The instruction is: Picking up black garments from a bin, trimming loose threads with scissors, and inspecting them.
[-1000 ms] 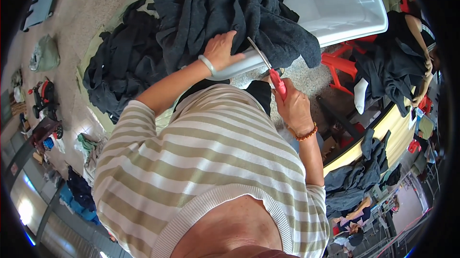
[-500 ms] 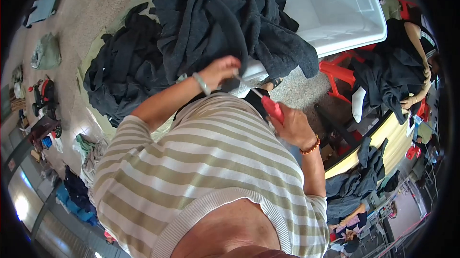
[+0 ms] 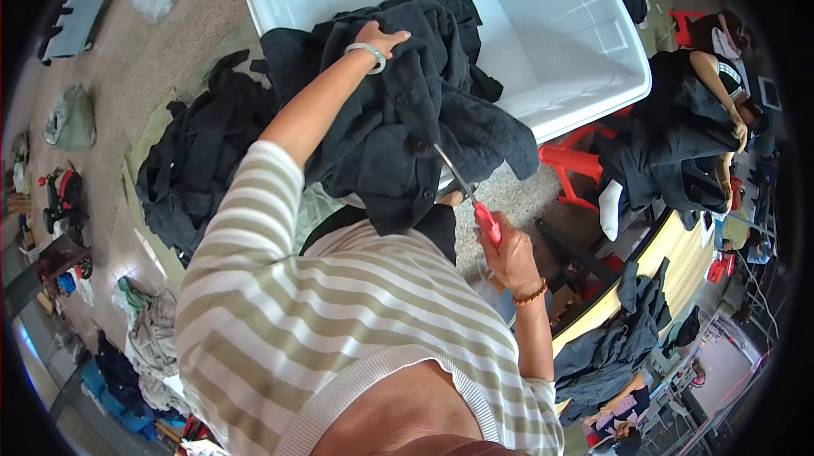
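Note:
A dark jacket [image 3: 398,108] with a row of buttons lies heaped over the near edge of a white tub, its lower end hanging toward my lap. My left hand [image 3: 379,37], with a pale bangle at the wrist, rests on the upper part of the jacket. Its thumb is spread out to the right; the other fingers are partly hidden against the cloth. In my right hand [image 3: 512,258], which wears a beaded bracelet, is a pair of scissors [image 3: 485,220] with red handles. The metal blades point up and left, with the tip beside the jacket's buttoned front.
The white tub [image 3: 585,41] stands ahead, above a red stool [image 3: 566,169]. More dark garments [image 3: 208,134] lie on a cloth to the left. At right, a co-worker [image 3: 716,87] handles dark cloth beside a yellowish table [image 3: 678,257] with dark garments.
My left hand has moved up and away from me onto the jacket. The jacket's buttoned front now hangs closer to my lap. The scissors remain in my right hand.

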Motion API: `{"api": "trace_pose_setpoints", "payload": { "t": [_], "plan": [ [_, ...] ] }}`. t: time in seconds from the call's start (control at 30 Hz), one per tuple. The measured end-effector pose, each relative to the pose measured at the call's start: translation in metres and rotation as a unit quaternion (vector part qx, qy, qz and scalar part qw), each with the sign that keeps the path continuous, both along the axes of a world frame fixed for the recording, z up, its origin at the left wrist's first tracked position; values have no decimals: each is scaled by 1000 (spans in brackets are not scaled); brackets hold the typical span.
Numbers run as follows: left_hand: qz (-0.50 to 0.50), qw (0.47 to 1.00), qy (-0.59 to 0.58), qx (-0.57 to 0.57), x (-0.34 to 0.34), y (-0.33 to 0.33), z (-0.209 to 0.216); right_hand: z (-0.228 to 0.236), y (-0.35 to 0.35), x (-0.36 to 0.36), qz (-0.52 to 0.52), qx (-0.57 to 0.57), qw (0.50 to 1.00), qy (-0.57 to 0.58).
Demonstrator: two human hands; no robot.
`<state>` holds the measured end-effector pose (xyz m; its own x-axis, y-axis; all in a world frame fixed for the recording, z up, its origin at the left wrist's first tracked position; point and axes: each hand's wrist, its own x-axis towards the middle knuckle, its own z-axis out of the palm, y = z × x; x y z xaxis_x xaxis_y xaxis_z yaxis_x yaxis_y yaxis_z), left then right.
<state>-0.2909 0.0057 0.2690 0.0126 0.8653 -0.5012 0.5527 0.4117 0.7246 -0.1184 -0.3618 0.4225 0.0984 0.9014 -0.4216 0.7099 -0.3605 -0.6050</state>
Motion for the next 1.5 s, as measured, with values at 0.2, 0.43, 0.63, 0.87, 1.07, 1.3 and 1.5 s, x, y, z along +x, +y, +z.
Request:
{"api": "trace_pose_setpoints", "payload": {
  "t": [0.2, 0.43, 0.63, 0.87, 1.07, 1.3, 1.5],
  "plan": [
    [139, 948, -237, -162, -7, 34, -66, 5, -16, -1, -72, -2, 996, 53],
    [-321, 882, -51, 340, -80, -80, 82, -3, -2, 16, -151, 92, 977, 121],
    [-180, 966, 128, 131, -151, -26, -9, -13, 23, 11, -44, 100, 992, 67],
    [-165, 936, -189, 248, -83, -97, 127, -14, 12, 5, -117, 88, 985, 91],
    [-434, 651, -601, 159, -43, -222, 240, -52, -36, 23, -63, 281, 956, -61],
    [-467, 584, -631, 209, 49, -274, 248, 0, -63, 40, -28, 249, 951, 180],
    [-513, 572, -601, 218, 156, -321, 251, -11, -183, 79, -127, 236, 920, 285]
  ]
}}
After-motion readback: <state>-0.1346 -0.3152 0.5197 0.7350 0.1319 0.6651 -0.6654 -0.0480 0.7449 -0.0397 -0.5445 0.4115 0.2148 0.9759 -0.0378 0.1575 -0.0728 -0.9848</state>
